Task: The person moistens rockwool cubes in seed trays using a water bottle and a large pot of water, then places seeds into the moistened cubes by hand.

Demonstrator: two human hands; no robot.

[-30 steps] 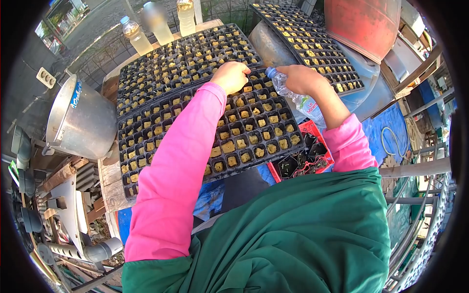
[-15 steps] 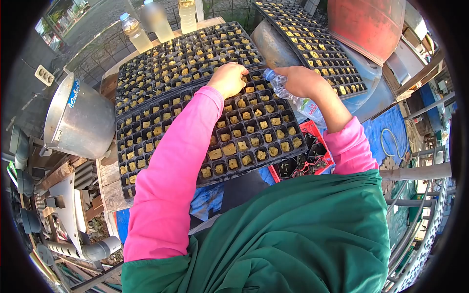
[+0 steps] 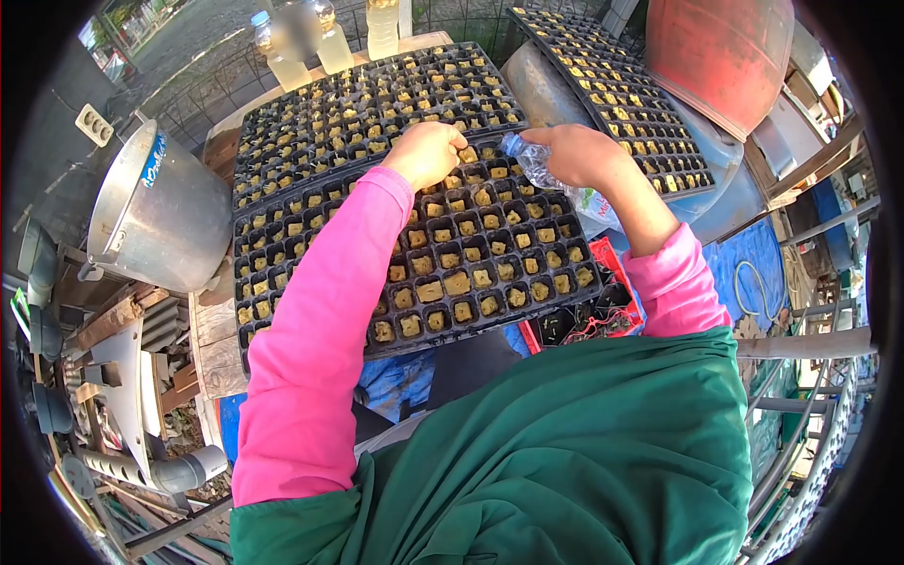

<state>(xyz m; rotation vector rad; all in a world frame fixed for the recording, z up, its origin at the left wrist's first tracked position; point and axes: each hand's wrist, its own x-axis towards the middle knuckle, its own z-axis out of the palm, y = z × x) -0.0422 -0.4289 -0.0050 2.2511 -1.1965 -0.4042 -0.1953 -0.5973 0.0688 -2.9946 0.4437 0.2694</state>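
Note:
My left hand (image 3: 426,155) is over the near black seedling tray (image 3: 414,344), fingers curled together and pointing down at the cells along its far edge. Whatever those fingertips hold, if anything, is hidden. To the right, my right hand (image 3: 584,156) is closed around a clear plastic bottle (image 3: 535,165). The bottle lies tilted, its blue-capped end pointing left toward my left hand. Yellowish-brown sponge-like cubes (image 3: 457,282) sit in the tray's cells. Directly behind is a second seedling tray (image 3: 247,141) filled with similar cubes.
Several bottles of cloudy liquid, including one bottle (image 3: 382,30), stand behind the trays. At left is a metal pot (image 3: 174,221). Another seedling tray (image 3: 650,132) rests on a blue drum (image 3: 730,160) beside a red barrel (image 3: 716,61). Below right is a red crate (image 3: 633,282).
My left hand has shifted slightly left across the near tray. My right hand, still around the bottle, has moved a little left relative to the tray. The camera view has shifted slightly.

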